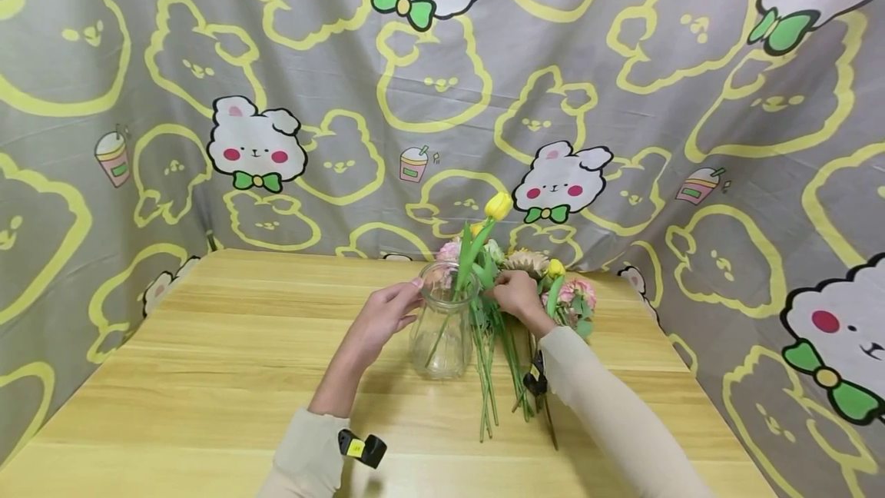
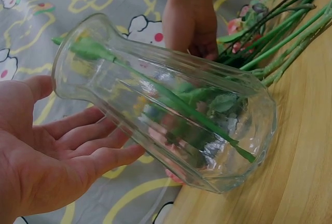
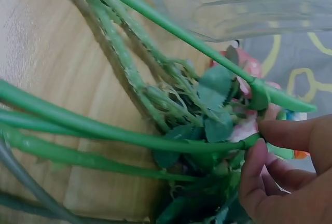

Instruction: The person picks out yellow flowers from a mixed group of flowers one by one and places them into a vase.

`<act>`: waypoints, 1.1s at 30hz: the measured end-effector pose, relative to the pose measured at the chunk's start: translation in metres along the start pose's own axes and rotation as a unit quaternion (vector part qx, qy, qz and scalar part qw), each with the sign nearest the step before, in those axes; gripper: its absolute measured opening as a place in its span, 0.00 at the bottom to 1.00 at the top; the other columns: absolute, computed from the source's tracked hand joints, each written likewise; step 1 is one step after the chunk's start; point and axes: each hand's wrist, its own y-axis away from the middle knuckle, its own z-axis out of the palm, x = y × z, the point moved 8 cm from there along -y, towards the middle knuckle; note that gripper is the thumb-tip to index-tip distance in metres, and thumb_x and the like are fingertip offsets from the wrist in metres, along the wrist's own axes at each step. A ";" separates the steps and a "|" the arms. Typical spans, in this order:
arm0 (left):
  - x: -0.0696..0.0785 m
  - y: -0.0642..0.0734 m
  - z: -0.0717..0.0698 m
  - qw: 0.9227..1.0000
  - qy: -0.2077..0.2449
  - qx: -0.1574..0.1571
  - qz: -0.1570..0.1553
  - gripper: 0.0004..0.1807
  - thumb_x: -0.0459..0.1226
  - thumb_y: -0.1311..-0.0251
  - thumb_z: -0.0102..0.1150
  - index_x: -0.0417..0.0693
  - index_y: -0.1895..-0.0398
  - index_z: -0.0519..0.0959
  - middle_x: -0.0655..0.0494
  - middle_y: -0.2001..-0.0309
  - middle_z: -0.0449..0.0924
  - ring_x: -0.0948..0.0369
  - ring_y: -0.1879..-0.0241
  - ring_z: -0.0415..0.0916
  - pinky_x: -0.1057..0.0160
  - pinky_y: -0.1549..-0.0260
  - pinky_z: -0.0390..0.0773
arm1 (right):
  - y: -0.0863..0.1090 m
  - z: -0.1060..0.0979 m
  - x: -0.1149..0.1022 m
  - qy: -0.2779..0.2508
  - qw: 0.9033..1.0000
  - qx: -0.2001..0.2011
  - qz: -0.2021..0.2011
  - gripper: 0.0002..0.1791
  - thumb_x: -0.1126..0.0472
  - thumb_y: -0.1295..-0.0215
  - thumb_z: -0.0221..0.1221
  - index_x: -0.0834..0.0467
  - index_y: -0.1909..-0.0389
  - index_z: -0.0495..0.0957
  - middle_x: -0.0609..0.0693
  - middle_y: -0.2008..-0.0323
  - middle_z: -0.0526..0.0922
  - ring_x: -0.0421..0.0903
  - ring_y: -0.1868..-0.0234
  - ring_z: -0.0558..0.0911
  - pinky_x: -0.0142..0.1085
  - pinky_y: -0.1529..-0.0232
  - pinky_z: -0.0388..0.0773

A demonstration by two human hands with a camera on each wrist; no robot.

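A clear glass vase (image 1: 441, 344) stands upright on the table, with one yellow tulip (image 1: 498, 206) leaning in it, its stem (image 2: 171, 97) reaching down inside the glass. My left hand (image 2: 67, 151) is at the vase's left side, fingers extended along the glass and thumb near the rim. To the right of the vase, my right hand (image 1: 517, 294) is among a pile of artificial flowers. Its thumb and fingers (image 3: 282, 133) pinch a smooth green flower stem (image 3: 155, 142); which bloom that stem bears is hidden.
The pile holds pink blooms (image 1: 577, 294), a beige bloom (image 1: 527, 261) and another yellow tulip (image 1: 555, 268). Several loose stems (image 1: 487, 383) point toward the front of the wooden table (image 1: 207, 375). A patterned grey cloth (image 1: 332, 83) hangs behind and at both sides.
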 end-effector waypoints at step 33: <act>-0.001 0.001 0.000 1.000 0.004 0.003 -0.005 0.34 0.56 0.26 0.51 0.38 0.32 0.73 0.40 0.32 0.74 0.47 0.29 0.69 0.48 0.30 0.70 | 0.028 -0.112 -0.087 -0.057 0.989 0.093 -0.096 0.12 0.55 0.32 0.64 0.60 0.59 0.79 0.57 0.63 0.86 0.42 0.74 0.83 0.35 0.73 0.80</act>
